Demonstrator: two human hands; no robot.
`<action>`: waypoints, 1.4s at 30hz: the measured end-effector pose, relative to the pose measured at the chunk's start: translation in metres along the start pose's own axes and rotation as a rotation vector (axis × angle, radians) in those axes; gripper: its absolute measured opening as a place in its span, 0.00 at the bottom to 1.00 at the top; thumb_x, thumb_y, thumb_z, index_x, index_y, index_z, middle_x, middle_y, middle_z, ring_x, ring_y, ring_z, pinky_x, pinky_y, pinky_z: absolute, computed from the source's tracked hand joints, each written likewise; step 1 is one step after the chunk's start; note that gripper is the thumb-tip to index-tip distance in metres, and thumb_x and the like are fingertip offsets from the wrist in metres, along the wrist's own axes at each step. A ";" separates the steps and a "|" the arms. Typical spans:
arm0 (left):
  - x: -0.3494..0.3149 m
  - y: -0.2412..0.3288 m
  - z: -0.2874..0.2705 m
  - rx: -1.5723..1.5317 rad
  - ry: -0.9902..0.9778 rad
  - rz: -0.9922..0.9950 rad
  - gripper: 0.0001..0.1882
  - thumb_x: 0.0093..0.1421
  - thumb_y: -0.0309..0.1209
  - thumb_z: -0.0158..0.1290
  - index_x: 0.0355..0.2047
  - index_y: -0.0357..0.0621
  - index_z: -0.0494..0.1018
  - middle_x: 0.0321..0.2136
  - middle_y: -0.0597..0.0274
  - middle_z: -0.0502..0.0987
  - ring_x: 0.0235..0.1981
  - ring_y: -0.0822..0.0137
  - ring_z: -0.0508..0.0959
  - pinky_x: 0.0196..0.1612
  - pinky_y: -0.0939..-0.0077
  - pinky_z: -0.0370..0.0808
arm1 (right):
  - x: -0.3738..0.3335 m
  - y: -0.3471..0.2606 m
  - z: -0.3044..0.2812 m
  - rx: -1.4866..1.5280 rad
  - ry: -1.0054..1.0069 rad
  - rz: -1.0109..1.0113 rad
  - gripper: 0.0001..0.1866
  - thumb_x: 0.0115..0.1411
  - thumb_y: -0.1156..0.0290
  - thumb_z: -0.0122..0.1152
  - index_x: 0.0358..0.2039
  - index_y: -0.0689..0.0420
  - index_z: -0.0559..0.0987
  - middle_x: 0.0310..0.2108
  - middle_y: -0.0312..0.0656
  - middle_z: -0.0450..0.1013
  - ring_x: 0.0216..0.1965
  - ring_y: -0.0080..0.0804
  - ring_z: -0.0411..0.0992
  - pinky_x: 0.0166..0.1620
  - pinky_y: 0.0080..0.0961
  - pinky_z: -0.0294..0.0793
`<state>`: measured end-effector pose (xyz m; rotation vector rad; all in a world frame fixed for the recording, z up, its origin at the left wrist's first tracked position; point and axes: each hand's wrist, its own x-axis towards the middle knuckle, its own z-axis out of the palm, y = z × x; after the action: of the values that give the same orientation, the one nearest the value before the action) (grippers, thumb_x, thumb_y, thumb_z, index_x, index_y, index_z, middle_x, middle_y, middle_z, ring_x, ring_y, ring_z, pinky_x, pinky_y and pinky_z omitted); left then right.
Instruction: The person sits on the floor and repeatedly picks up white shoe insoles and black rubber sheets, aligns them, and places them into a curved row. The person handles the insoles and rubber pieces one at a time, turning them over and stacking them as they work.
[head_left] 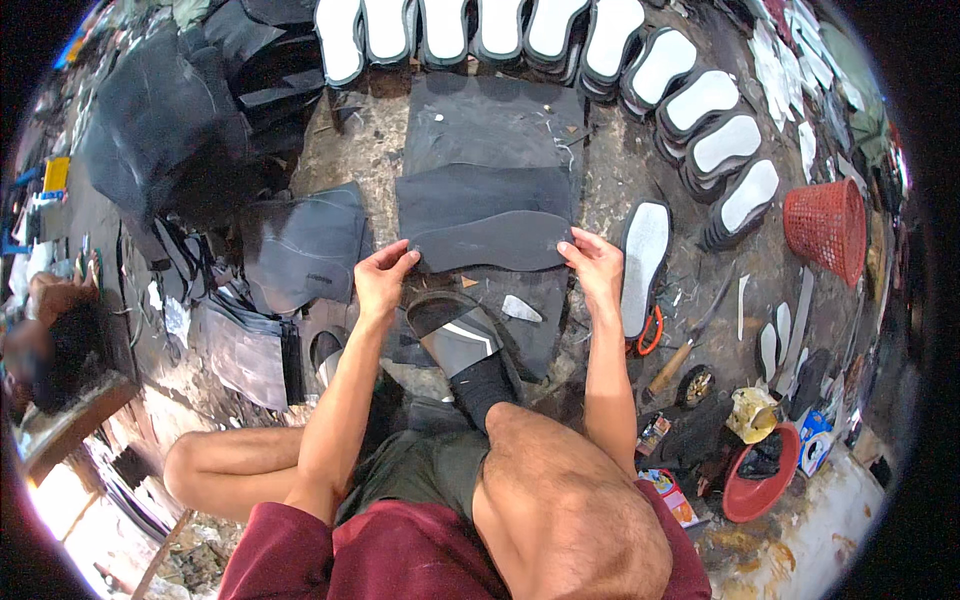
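Observation:
A dark grey, sole-shaped piece [490,242] lies crosswise over the front part of a black sheet [480,185]. My left hand [380,282] pinches its left end between thumb and fingers. At its right end, the thumb and fingers of my right hand [598,268] are closed on the tip. Another black sheet [490,110] extends beyond the first one. Just to the right of my right hand is a stack of soles with a white top [645,255]. My sandalled foot [462,335] rests on dark material nearer to me.
White-topped sole stacks [500,25] form an arc along the far side and right. Black sheets [165,125] pile up at left. Orange-handled scissors [651,330], a wooden-handled tool [670,368], a red basket [825,230] and a red bowl [740,490] are at right.

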<state>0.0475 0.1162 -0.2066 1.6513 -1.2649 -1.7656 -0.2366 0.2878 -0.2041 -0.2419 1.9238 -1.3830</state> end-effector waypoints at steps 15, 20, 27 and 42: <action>0.004 0.007 0.004 0.017 -0.009 -0.012 0.21 0.55 0.28 0.67 0.49 0.34 0.79 0.36 0.63 0.82 0.30 0.76 0.76 0.37 0.81 0.74 | 0.006 0.018 0.001 -0.086 0.073 -0.031 0.21 0.51 0.75 0.75 0.46 0.64 0.82 0.37 0.43 0.80 0.36 0.28 0.78 0.41 0.23 0.79; 0.004 -0.001 0.002 0.057 0.051 0.065 0.20 0.57 0.28 0.66 0.49 0.34 0.79 0.35 0.65 0.82 0.31 0.76 0.76 0.36 0.81 0.73 | -0.021 -0.012 0.023 -0.800 0.372 -0.381 0.24 0.48 0.63 0.77 0.46 0.57 0.84 0.34 0.45 0.78 0.34 0.39 0.77 0.42 0.37 0.76; -0.003 -0.006 0.000 0.315 -0.084 -0.015 0.20 0.60 0.30 0.57 0.52 0.39 0.78 0.35 0.68 0.78 0.34 0.73 0.75 0.40 0.79 0.73 | -0.044 0.006 0.025 -0.662 0.322 -0.210 0.23 0.54 0.60 0.72 0.45 0.62 0.80 0.41 0.49 0.75 0.44 0.48 0.73 0.50 0.39 0.72; -0.054 0.133 0.037 -1.178 -0.644 -0.005 0.27 0.70 0.51 0.46 0.61 0.49 0.68 0.60 0.55 0.69 0.56 0.54 0.72 0.56 0.50 0.74 | -0.088 -0.216 0.062 -0.329 -0.364 -1.035 0.30 0.53 0.61 0.75 0.54 0.59 0.78 0.53 0.46 0.76 0.52 0.46 0.74 0.52 0.39 0.73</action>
<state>-0.0123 0.1048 -0.0719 0.4250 -0.1807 -2.3887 -0.1897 0.2034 0.0166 -1.7039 1.7240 -1.4324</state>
